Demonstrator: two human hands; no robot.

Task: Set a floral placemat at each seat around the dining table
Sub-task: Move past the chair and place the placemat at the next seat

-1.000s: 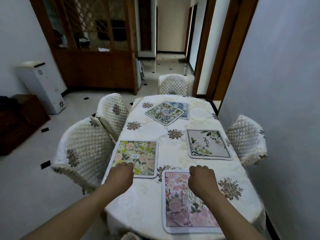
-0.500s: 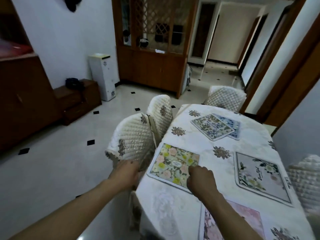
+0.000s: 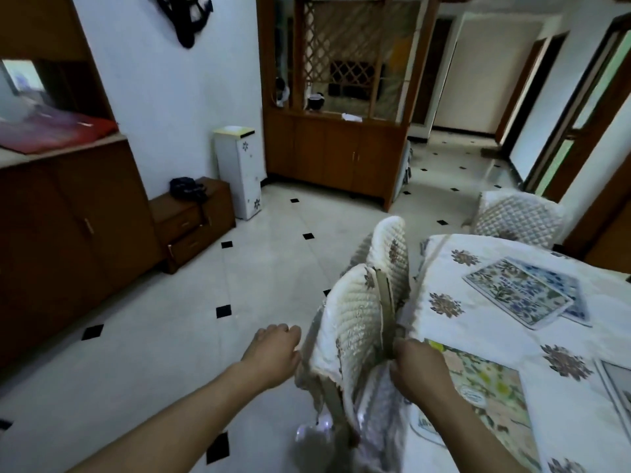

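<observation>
The dining table (image 3: pixel 495 322) with its white flowered cloth fills the right side. A yellow-green floral placemat (image 3: pixel 485 380) lies at the table's near left edge. Two overlapping blue floral placemats (image 3: pixel 519 291) lie farther back, and the corner of another placemat (image 3: pixel 618 380) shows at the right border. A quilted white chair (image 3: pixel 351 329) stands against the table beside the yellow-green mat. My left hand (image 3: pixel 273 349) curls around the left edge of its back. My right hand (image 3: pixel 420 367) grips the back's right edge, just off the mat's corner.
A second quilted chair (image 3: pixel 392 254) stands just behind the first, a third chair (image 3: pixel 515 213) at the table's far end. On the left are a dark wooden sideboard (image 3: pixel 68 233), a low drawer unit (image 3: pixel 191 220) and a white floor cabinet (image 3: pixel 240 172). White tiled floor (image 3: pixel 205 302) lies between.
My view has swung left, away from the table. My hands have left the pink and yellow-green placemats and now hold the near chair's back on both sides.
</observation>
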